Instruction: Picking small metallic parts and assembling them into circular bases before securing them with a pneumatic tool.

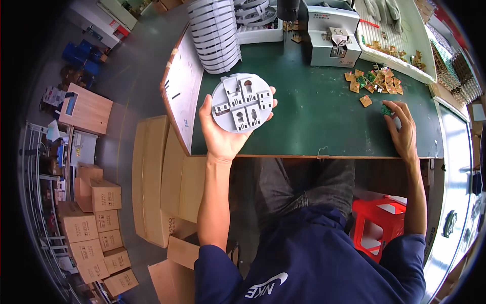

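Your L hand (223, 142) gripped the round grey disc (236, 107) from beneath, recessed face up, over the green bench (304, 111). Your R hand (403, 133) had a small green board (387, 109) pinched btwn thumb & fingertips, nr the board pile (382, 81); couldn't tell if it was clear of the surface. Step in hand: prob. picking up a board. Next move prob. called for bringing it to the disc, w/ that held level.

Lighting: bright, even across green bench top (304, 116); dim beneath. Glare: whitish panel (455, 197) at right, washed out. Distortion: metal shelving (48, 177) at left bowed; corners blacked out. Focus: centre crisp, rim softer.
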Motion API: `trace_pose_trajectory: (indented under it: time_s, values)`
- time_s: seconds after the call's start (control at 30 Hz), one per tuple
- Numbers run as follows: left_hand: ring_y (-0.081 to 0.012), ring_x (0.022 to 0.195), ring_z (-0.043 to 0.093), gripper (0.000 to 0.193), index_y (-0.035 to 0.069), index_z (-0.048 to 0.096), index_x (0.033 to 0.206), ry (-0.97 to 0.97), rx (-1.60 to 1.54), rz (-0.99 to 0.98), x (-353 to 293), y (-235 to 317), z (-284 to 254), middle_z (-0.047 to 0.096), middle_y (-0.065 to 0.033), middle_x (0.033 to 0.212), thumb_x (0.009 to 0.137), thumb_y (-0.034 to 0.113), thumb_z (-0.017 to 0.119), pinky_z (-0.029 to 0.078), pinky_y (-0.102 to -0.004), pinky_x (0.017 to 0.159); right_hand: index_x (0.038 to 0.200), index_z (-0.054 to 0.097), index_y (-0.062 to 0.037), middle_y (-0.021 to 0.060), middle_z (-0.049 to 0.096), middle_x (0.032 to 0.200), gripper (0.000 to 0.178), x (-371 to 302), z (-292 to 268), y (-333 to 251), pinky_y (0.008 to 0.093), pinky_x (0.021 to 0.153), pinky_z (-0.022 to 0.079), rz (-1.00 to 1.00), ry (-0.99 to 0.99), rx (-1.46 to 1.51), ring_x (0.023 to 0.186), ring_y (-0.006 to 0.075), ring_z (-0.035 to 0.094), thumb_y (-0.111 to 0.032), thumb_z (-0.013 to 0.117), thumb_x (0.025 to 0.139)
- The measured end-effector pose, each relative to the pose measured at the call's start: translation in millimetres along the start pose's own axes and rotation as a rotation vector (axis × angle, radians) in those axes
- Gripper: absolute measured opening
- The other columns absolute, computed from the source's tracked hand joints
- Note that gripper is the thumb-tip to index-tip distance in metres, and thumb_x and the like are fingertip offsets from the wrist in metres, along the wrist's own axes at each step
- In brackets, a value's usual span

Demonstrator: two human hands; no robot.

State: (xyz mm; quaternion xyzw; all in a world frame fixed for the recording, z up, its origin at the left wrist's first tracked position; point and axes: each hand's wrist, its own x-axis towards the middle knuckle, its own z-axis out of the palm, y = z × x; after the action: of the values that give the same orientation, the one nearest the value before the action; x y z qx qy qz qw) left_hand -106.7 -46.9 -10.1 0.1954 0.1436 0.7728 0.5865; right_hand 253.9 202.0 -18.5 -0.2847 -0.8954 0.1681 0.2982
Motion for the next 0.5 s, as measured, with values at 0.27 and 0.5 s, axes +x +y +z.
trace_pose_trajectory:
  time_s: [0.27,0.5]
  values:
    - [-0.0601,0.138,0.041,0.099,-0.005,0.030,0.156,0.024,0.252,0.030,-7,-14,6,0.027,-0.0440,0.156,0.093,0.068,0.053,0.046,-0.0654,0.109,0.130,0.065,-0.0041,0.0150,0.068,0.112,0.037,-4,7,5,0.0368,0.090,0.052,-0.043,0.035,-0.135,0.096,0.0267,0.066,0.002,0.066,0.093]
    - [-0.0473,0.132,0.053,0.088,-0.006,0.040,0.151,-0.013,0.339,0.040,1,-28,7,0.047,-0.0341,0.147,0.097,0.063,0.051,0.049,-0.0544,0.107,0.132,0.065,-0.0048,0.0111,0.067,0.118,0.042,-4,3,-19,0.0317,0.091,0.053,0.016,0.099,0.032,0.100,0.0201,0.067,0.004,0.068,0.092]
